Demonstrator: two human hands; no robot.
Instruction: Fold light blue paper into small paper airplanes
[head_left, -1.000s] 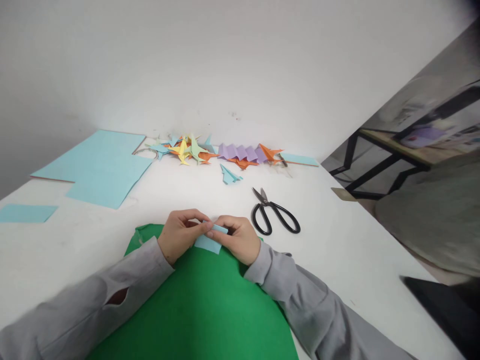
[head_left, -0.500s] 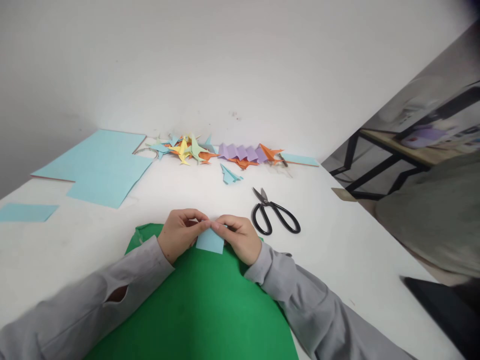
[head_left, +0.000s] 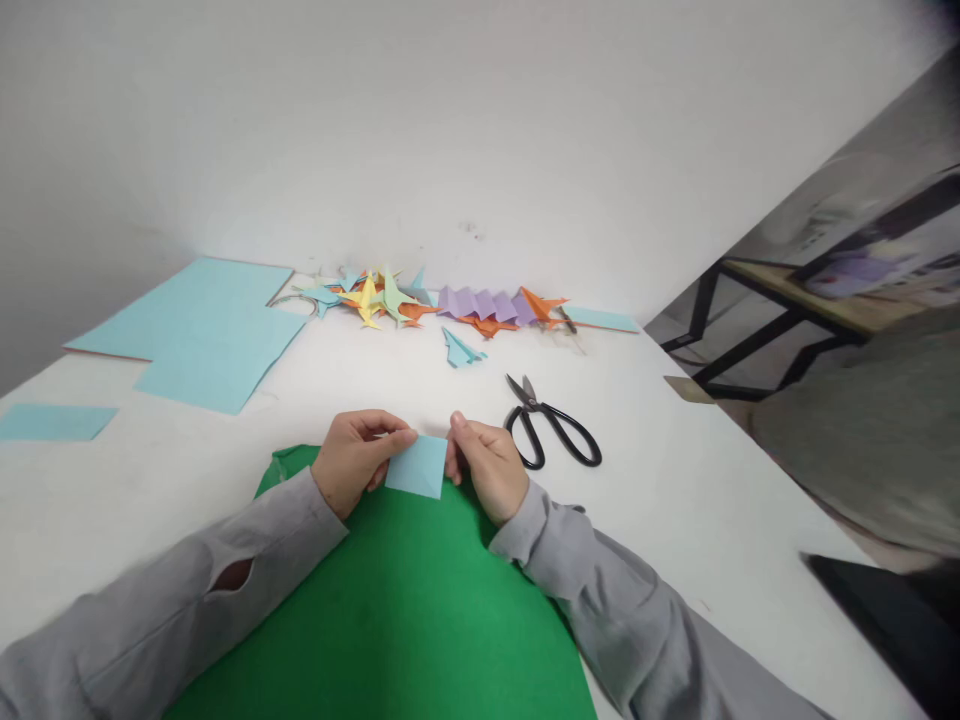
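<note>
A small light blue square of paper is held up over the green cloth in front of me. My left hand pinches its upper left edge between thumb and fingers. Beside the paper's right edge is my right hand, its thumb raised and away from the sheet. The right fingers are curled close to that edge, and whether they touch it from behind is hidden. Faint crease lines show on the paper. Black-handled scissors lie partly open just right of my right hand.
Folded paper figures in several colours sit along the wall, with a pleated purple paper strip. A blue paper plane lies before them. Larger blue sheets and a blue strip are at left. A dark flat object is at right.
My right thumb has lifted off the paper and the right hand has shifted slightly right. More of the square now shows, moved a little left, still in my left hand.
</note>
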